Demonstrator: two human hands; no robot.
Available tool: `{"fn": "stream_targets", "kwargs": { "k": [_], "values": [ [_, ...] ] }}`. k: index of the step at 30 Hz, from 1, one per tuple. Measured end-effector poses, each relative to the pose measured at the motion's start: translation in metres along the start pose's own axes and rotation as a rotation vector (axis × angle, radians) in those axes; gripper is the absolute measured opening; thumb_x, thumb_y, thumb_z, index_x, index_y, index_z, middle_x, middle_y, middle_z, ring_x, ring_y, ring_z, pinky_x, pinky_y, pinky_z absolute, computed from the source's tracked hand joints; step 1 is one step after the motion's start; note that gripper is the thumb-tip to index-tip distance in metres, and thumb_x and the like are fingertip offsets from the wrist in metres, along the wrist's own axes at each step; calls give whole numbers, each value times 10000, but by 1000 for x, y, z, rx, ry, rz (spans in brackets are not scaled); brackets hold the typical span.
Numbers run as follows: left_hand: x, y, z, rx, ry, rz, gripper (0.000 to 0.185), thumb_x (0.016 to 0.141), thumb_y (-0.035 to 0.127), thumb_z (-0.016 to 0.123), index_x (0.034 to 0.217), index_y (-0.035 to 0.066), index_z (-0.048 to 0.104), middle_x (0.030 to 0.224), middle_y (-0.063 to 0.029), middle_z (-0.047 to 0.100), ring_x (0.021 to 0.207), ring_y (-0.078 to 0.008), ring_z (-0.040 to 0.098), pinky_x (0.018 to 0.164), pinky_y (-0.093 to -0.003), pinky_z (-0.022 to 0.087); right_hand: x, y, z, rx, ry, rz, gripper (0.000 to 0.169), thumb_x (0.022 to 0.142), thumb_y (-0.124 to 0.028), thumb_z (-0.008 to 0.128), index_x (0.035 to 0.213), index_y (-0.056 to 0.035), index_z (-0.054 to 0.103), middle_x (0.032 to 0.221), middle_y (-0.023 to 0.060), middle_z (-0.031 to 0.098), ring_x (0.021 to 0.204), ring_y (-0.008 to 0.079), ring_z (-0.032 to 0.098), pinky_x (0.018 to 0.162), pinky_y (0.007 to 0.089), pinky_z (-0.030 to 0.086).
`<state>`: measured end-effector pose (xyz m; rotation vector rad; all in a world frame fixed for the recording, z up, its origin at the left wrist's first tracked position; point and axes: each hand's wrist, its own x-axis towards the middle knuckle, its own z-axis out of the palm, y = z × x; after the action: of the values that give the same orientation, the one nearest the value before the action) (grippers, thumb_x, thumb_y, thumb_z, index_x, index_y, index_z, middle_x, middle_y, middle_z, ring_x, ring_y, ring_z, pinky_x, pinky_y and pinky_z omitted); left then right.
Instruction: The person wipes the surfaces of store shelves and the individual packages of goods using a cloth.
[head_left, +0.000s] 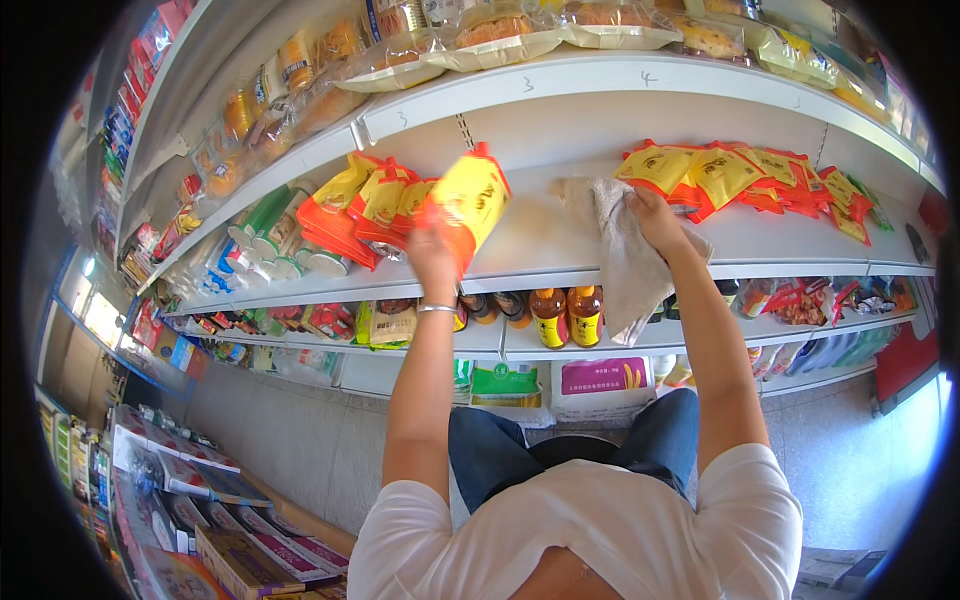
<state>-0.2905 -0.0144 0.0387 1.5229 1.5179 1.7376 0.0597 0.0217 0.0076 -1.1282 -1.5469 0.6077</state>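
Observation:
My left hand (433, 259) grips the lower part of a yellow and red snack packet (474, 196), which is blurred and held tilted above the shelf board. In my right hand (658, 219) is a greyish-beige cloth (628, 255); one end hangs over the shelf's front edge and another part touches the shelf board (536, 240). Similar yellow and red packets (375, 196) lean together just left of my left hand. To the right of the cloth, a row of more such packets (724, 176) lies overlapping toward the back of the shelf.
Packaged bread (499, 30) lines the shelf above, whose front lip (525, 84) overhangs. Below stand bottles with yellow labels (566, 316). Canister tubes (277, 229) lie at the left. Large bags (604, 382) sit at floor level, and cartons (247, 559) are stacked behind me on the left.

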Motion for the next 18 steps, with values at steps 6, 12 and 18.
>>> {"fn": "stream_targets", "kwargs": {
  "k": [6, 12, 18],
  "values": [
    [-16, -4, -50, -1232, 48, -267, 458, 970, 356, 343, 1273, 19, 413, 1286, -118, 479, 1166, -274, 475, 973, -444, 400, -4, -2, 1, -11, 41, 19, 332, 914, -203, 476, 1119, 53, 530, 1004, 158, 606, 971, 219, 549, 894, 305, 392],
    [-93, -13, -118, -1303, 131, -234, 438, 951, 320, 396, 1287, 40, 423, 1302, -132, 477, 1166, -305, 480, 991, -454, 384, 6, 44, 6, -145, 120, -79, 353, 914, -238, 498, 1129, 40, 541, 1047, 161, 606, 1031, 240, 544, 933, 319, 384],
    [-201, -82, -266, -998, 847, -144, 345, 931, 290, 471, 1152, 27, 502, 1133, -121, 574, 1001, -251, 578, 845, -397, 488, 23, 107, -42, -175, -66, -172, 411, 958, -191, 378, 1311, 20, 381, 1355, 146, 395, 1252, 263, 374, 1072, 375, 255]
  ]
}}
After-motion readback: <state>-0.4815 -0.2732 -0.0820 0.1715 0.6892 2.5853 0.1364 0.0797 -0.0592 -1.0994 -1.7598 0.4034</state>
